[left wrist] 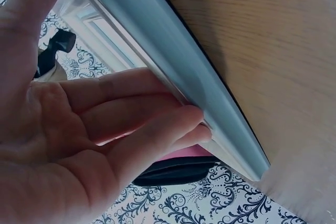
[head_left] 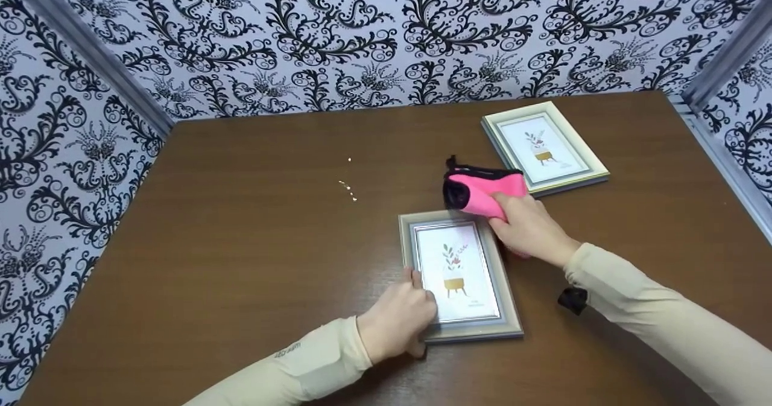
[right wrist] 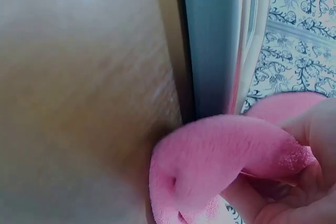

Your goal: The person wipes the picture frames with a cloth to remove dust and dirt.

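Observation:
A framed plant picture (head_left: pixel 455 273) lies on the brown table, its frame edge (left wrist: pixel 184 51) close up in the left wrist view. My left hand (head_left: pixel 398 312) holds the frame's left side near the lower corner, fingers (left wrist: pixel 131 98) against the edge. At the frame's upper right corner, my right hand (head_left: pixel 534 228) grips a pink cloth item with black trim (head_left: pixel 482 192). In the right wrist view, the pink fabric (right wrist: pixel 210 161) bulges from the right hand (right wrist: pixel 299 182) beside the frame's side (right wrist: pixel 212 40).
A second framed picture (head_left: pixel 543 146) with a pale frame lies at the back right of the table (head_left: pixel 253 213). Small white bits (head_left: pixel 348 190) are scattered left of centre. Patterned walls (head_left: pixel 362 44) stand behind and at the sides.

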The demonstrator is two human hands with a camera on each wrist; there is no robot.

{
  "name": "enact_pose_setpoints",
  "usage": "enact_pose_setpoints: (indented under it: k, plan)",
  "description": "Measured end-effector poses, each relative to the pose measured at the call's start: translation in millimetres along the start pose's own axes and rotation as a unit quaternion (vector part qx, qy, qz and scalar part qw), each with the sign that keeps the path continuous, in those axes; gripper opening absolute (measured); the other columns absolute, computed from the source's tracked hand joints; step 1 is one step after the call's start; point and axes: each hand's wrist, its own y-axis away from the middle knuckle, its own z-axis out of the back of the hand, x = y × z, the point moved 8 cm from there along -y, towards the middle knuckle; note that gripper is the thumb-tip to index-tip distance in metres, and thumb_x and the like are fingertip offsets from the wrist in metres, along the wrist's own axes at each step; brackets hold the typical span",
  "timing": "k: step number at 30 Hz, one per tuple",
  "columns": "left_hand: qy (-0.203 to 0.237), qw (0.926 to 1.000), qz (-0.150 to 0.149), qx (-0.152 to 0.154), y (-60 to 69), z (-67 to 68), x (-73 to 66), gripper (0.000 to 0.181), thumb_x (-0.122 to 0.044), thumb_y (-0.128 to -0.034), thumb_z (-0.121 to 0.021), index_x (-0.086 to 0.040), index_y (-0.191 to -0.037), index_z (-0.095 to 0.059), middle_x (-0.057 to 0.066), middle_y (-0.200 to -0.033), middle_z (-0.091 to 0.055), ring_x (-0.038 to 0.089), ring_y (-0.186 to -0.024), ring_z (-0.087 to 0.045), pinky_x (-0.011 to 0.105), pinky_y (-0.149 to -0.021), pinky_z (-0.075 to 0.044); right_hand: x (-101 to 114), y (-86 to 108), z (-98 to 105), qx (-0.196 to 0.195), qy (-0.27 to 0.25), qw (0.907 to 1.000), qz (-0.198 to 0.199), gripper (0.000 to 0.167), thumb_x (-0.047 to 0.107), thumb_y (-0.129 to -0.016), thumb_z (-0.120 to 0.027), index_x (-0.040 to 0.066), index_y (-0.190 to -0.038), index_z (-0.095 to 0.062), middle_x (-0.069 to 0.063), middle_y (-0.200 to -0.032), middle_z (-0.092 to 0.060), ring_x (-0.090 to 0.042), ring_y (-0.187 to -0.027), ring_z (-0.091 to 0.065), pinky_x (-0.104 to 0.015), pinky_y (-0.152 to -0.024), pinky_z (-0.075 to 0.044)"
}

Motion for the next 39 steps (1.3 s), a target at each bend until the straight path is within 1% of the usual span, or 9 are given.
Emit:
enact_pose_setpoints:
  k: [5, 11, 14, 20, 24, 29, 33, 36, 39]
  plan:
    - [-0.005, 1.0000, -0.002, -0.003, 0.2, 0.0, -0.5, 0.041, -0.049, -0.0569, -0.088, -0.016, -0.072, -0.070, 0.000, -0.077, -0.067, 0.023, -0.083, -0.067, 0.035, -0.089, -0.051, 0.0, 16.9, 2.0, 0.003, -0.034, 0.9988, -0.035, 0.003, 0.003, -0.083, -0.056, 0.000, -0.085, -0.056, -0.006, -0.063, -0.050, -0.019, -0.053, -0.054, -0.031, -0.046, -0.046]
    - [0.001, 0.9999, 0.000, -0.010, 1.7, 0.8, 1.0, 0.041, -0.046, -0.0541, -0.089, -0.015, -0.073, -0.070, 0.000, -0.074, -0.066, 0.019, -0.073, -0.067, 0.025, -0.066, -0.056, 11.3, 56.6, -1.5, 0.027, -0.074, 0.9962, -0.038, 0.004, 0.004, -0.082, -0.059, 0.003, -0.082, -0.055, -0.001, -0.062, -0.054, -0.009, -0.047, -0.055, -0.025, -0.040, -0.047]
    - [0.015, 0.9998, 0.003, -0.010, 2.1, 1.0, 1.7, 0.040, -0.042, -0.0539, -0.090, -0.013, -0.075, -0.071, 0.000, -0.073, -0.066, 0.016, -0.067, -0.066, 0.025, -0.059, -0.055, 18.1, 81.0, -2.2, 0.026, -0.067, 0.9970, -0.027, 0.007, 0.005, -0.082, -0.061, 0.006, -0.082, -0.055, 0.004, -0.061, -0.051, -0.004, -0.045, -0.052, -0.023, -0.040, -0.046]
    - [0.020, 0.9998, 0.004, 0.000, 0.8, 0.9, 0.9, 0.043, -0.041, -0.0551, -0.090, -0.011, -0.081, -0.073, 0.003, -0.078, -0.069, 0.024, -0.080, -0.068, 0.028, -0.066, -0.056, 25.7, 110.2, -1.9, -0.004, -0.027, 0.9996, -0.007, 0.016, 0.006, -0.079, -0.065, 0.012, -0.076, -0.051, 0.012, -0.055, -0.040, 0.000, -0.044, -0.041, -0.021, -0.038, -0.038]
    - [0.007, 1.0000, 0.001, 0.002, -0.2, 2.2, -0.2, 0.041, -0.040, -0.0552, -0.089, -0.011, -0.081, -0.074, 0.002, -0.076, -0.068, 0.025, -0.081, -0.068, 0.029, -0.069, -0.056, 24.4, 101.8, -1.9, -0.017, -0.030, 0.9994, 0.003, 0.016, 0.003, -0.079, -0.063, 0.012, -0.076, -0.051, 0.013, -0.054, -0.040, 0.002, -0.042, -0.041, -0.021, -0.035, -0.037]
    - [0.013, 0.9999, 0.007, 0.003, 1.2, 3.1, 1.0, 0.038, -0.037, -0.0547, -0.089, -0.012, -0.078, -0.072, 0.000, -0.071, -0.065, 0.016, -0.066, -0.066, 0.026, -0.057, -0.055, 11.5, 61.4, -4.1, -0.014, -0.059, 0.9981, -0.002, 0.003, 0.002, -0.083, -0.059, 0.004, -0.083, -0.056, 0.006, -0.055, -0.050, -0.002, -0.039, -0.048, -0.023, -0.033, -0.041]
    - [0.030, 0.9994, 0.013, 0.006, 0.2, 2.3, 0.6, 0.034, -0.033, -0.0555, -0.088, -0.012, -0.076, -0.071, -0.002, -0.070, -0.064, 0.012, -0.059, -0.061, 0.026, -0.052, -0.053, -1.3, 30.2, -3.2, -0.022, -0.075, 0.9967, -0.022, 0.004, 0.003, -0.086, -0.058, -0.001, -0.085, -0.056, -0.002, -0.061, -0.053, -0.010, -0.045, -0.054, -0.025, -0.038, -0.045]
    - [0.021, 0.9996, 0.018, 0.005, 0.0, 2.5, -0.2, 0.030, -0.030, -0.0575, -0.087, -0.013, -0.077, -0.072, -0.002, -0.071, -0.065, 0.011, -0.058, -0.060, 0.025, -0.050, -0.053, -2.6, 24.8, -2.9, -0.020, -0.079, 0.9963, -0.025, 0.005, 0.003, -0.086, -0.057, -0.001, -0.084, -0.055, -0.004, -0.062, -0.053, -0.011, -0.047, -0.056, -0.025, -0.039, -0.047]
    - [0.001, 0.9998, 0.020, 0.000, 1.5, 3.3, -0.2, 0.032, -0.035, -0.0560, -0.088, -0.015, -0.076, -0.071, -0.003, -0.071, -0.065, 0.010, -0.058, -0.060, 0.024, -0.050, -0.053, 4.5, 36.7, -4.2, -0.014, -0.075, 0.9970, -0.013, 0.003, 0.002, -0.086, -0.057, 0.000, -0.083, -0.056, -0.001, -0.060, -0.053, -0.007, -0.043, -0.054, -0.024, -0.037, -0.045]
